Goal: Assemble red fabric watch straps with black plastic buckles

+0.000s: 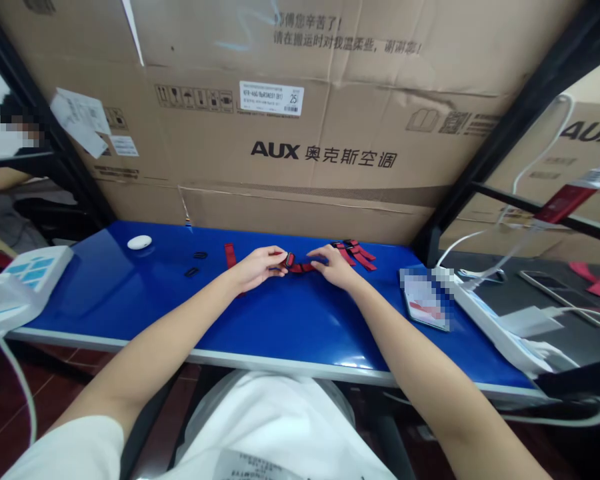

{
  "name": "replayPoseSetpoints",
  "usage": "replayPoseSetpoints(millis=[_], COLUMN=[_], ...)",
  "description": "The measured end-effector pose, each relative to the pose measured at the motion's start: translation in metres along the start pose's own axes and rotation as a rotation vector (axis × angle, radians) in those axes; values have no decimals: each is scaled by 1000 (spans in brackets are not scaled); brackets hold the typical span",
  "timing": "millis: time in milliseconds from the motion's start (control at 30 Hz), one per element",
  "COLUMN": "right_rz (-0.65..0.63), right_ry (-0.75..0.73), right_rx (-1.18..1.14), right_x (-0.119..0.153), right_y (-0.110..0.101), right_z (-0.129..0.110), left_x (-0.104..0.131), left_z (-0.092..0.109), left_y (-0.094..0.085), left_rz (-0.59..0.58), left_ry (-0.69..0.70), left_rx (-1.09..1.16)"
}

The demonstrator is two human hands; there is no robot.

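Observation:
My left hand pinches one end of a short red webbing strap, where a black buckle sits between thumb and fingers. At the strap's other end, the fingers of my right hand close on the webbing. The strap is held just over the blue tabletop. Another red strap lies beside my left hand and is partly hidden by it. Two loose black buckles, a farther one and a nearer one, rest to the left. Behind my right hand is a pile of red straps with black buckles.
A large cardboard box walls off the back. A white oval object lies at the back left. Power strips stand left and right, with cables. A phone lies at the right. Another person is behind the left post.

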State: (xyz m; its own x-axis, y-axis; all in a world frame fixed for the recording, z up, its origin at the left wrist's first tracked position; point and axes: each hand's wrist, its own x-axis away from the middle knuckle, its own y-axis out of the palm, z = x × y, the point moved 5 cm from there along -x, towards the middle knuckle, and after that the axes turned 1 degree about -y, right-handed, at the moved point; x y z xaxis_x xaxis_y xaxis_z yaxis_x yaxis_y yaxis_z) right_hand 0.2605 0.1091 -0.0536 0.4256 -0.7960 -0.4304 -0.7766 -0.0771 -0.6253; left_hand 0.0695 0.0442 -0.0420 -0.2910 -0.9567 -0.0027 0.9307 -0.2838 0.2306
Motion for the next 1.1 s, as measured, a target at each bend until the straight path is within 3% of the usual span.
replayPoseSetpoints(millis=[133, 233, 300, 433, 600, 667, 800, 1100], right_rz=[-101, -114, -87, -66, -228, -206, 8, 110], right_ry=[128, 232, 235, 169, 166, 134, 43, 128], right_rx=[152, 90, 41, -187, -691, -667, -449, -637], right_x=[3, 5, 6, 10, 18, 18, 15, 14], right_y=[2, 2, 0, -1, 10, 11, 6, 12], right_z=[19, 20, 13, -16, -51, -55, -51, -43], left_x=[-4, -7, -7, -5, 0, 3, 7, 6], left_z=[5, 10, 13, 11, 2, 2, 5, 3], left_y=[-19, -35, -38, -23, 3, 8, 13, 9], left_rz=[140, 340, 412, 311, 134, 115, 88, 157], left_ry=[43, 127, 186, 222, 138, 138, 198, 224], left_rx=[-117, -311, -409, -328, -139, -120, -132, -239])
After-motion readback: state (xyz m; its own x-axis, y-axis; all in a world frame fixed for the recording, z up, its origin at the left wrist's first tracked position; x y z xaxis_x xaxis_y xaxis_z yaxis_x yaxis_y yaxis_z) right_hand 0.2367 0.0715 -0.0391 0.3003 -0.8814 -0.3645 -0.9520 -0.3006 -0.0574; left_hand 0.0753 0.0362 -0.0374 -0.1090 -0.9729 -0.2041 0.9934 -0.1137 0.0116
